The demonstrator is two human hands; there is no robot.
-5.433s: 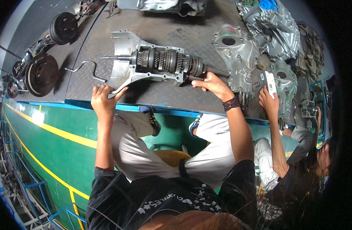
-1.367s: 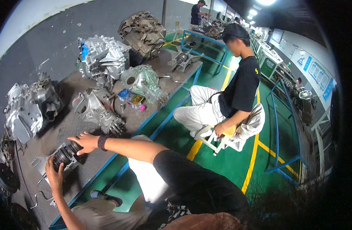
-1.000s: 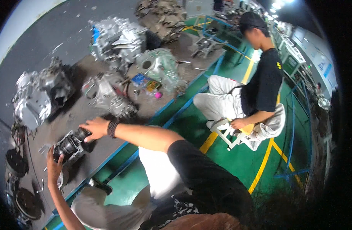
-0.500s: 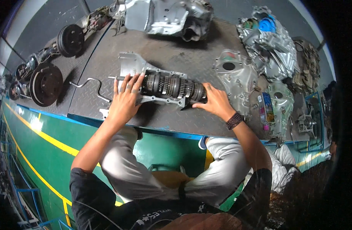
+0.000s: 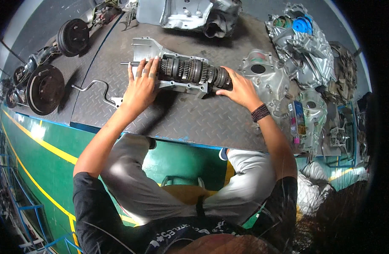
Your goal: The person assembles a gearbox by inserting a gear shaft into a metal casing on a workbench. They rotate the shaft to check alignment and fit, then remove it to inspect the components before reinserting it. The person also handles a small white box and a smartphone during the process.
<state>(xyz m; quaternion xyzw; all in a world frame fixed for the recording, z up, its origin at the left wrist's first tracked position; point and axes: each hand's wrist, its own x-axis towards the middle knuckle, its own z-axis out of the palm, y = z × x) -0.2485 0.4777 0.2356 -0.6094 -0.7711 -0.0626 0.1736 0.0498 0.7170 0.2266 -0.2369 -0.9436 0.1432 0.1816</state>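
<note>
An open half of a silver gearbox housing (image 5: 182,86) lies on the metal-plated table, with a dark gear shaft assembly (image 5: 194,71) lengthwise in it. Across the shaft's left end lies my left hand (image 5: 141,84), its fingers bent over the top and its thumb side against the housing's near edge. My right hand (image 5: 241,89) grips the right end, thumb on the near side and fingers on the far side. What lies under both palms is hidden. A thin rod (image 5: 126,63) sticks out to the left beyond my left fingers.
A bent metal rod (image 5: 102,86) lies left of my left hand. Further left are brake drums (image 5: 46,89) on an axle. A large gearbox casing (image 5: 186,15) stands behind. Cast covers (image 5: 266,78) and an opened transmission (image 5: 304,55) crowd the right side, near a small colourful box (image 5: 297,118).
The housing and gear shaft assembly have slid away from me across the table, both hands moving along with them. The view has shifted slightly.
</note>
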